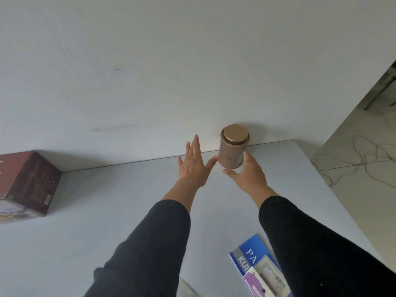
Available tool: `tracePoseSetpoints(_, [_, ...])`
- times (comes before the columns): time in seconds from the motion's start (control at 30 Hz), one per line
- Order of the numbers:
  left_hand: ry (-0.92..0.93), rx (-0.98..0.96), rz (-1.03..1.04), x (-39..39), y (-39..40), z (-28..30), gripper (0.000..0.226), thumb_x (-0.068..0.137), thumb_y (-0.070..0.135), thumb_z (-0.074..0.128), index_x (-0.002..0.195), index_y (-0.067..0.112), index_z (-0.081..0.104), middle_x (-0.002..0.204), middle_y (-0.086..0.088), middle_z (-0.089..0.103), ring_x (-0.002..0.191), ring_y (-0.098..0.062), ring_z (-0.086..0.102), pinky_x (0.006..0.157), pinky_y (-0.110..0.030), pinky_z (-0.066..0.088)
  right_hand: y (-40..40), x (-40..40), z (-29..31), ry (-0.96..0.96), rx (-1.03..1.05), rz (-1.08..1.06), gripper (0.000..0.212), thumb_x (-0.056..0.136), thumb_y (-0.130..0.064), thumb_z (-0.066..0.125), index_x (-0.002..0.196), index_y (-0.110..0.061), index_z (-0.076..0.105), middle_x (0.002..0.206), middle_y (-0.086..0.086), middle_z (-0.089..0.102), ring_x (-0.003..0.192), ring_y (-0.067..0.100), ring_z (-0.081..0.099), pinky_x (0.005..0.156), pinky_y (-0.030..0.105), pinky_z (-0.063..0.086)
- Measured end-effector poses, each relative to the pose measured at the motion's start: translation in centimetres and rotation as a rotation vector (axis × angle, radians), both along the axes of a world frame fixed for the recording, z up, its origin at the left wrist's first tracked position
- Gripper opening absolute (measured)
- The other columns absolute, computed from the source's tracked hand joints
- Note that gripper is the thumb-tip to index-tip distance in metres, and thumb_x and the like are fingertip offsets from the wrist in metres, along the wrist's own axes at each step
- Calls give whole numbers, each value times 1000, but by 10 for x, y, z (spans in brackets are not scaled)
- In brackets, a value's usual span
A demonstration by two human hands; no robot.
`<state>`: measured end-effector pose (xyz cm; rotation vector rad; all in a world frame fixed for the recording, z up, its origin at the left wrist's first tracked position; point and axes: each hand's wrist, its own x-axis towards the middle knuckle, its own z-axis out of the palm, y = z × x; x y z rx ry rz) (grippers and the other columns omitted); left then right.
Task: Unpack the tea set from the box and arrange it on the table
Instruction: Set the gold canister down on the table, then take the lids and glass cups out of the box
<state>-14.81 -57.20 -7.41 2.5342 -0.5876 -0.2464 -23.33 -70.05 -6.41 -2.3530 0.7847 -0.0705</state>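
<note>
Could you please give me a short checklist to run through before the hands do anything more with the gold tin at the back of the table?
1. The round gold metal tin stands upright with its lid on: ok.
2. The tin has table under it at the far edge of the pale grey table, beside the white wall: ok.
3. Left hand open, fingers straight, thumb by the tin: ok.
4. Right hand open around the tin's base, not gripping: ok.
5. Whether either hand touches the tin: cannot tell.
6. The dark red cardboard box is opened: cannot tell.
</note>
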Motion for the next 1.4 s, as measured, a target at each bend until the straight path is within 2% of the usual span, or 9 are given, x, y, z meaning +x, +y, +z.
tracePoseSetpoints(0.13, [-47,8,-39,-11,59,19,86,92,64,29,149,22,-19,160,6,-8,147,-13,-13,119,-48,0,53,-10,26,22,-45,8,90,85,-48,62,150,-14,10,156,7,22,140,27,28,109,40,32])
tracePoseSetpoints(0.37, [-163,42,7,-16,225,69,79,95,60,26,150,22,-16,160,8,-6,147,-13,-11,119,-49,2,195,-11,73,-65,-68,61,87,86,-46,61,150,-11,14,156,5,21,142,23,26,110,36,29])
tracePoseSetpoints(0.57, [-239,80,163,-5,383,97,73,97,55,27,152,22,-8,160,8,-3,148,-12,-8,119,-49,3,337,9,93,-123,-69,258,83,88,-43,60,149,-10,14,156,5,19,142,21,25,110,33,27])
tracePoseSetpoints(0.7, [-227,98,270,5,457,98,72,98,50,29,152,21,-8,161,8,-2,148,-12,-9,117,-48,2,401,24,94,-124,-70,360,83,88,-43,61,149,-10,15,156,5,20,142,22,25,110,34,27])
tracePoseSetpoints(0.9, [-184,192,330,8,519,82,71,99,43,34,152,22,-8,160,8,-7,147,-14,-10,119,-49,2,458,59,88,-95,-93,494,83,88,-43,60,150,-10,15,156,6,20,141,24,26,110,35,27])
tracePoseSetpoints(1.03, [-147,208,374,17,548,72,72,99,41,38,153,23,-7,160,8,-5,148,-14,-8,118,-48,3,486,85,81,-78,-97,550,81,89,-42,60,150,-12,15,154,4,25,137,26,34,106,36,34])
tracePoseSetpoints(1.17, [-86,215,410,28,571,59,71,99,42,37,153,20,-4,161,7,-4,148,-14,-7,119,-49,5,510,104,65,-69,-84,601,77,89,-38,61,149,-12,20,154,3,26,138,23,32,108,35,32])
tracePoseSetpoints(1.3, [-42,238,398,44,590,42,69,99,41,38,153,19,0,161,6,-3,148,-15,-6,118,-49,5,530,118,46,-44,-60,610,70,91,-34,59,148,-11,24,155,2,23,142,20,25,111,34,27])
tracePoseSetpoints(1.4, [1,213,385,67,598,30,70,99,42,37,153,18,0,161,4,-3,148,-15,-5,119,-48,7,540,129,33,-52,-47,550,67,91,-35,58,146,-11,28,154,3,25,140,20,27,110,34,29])
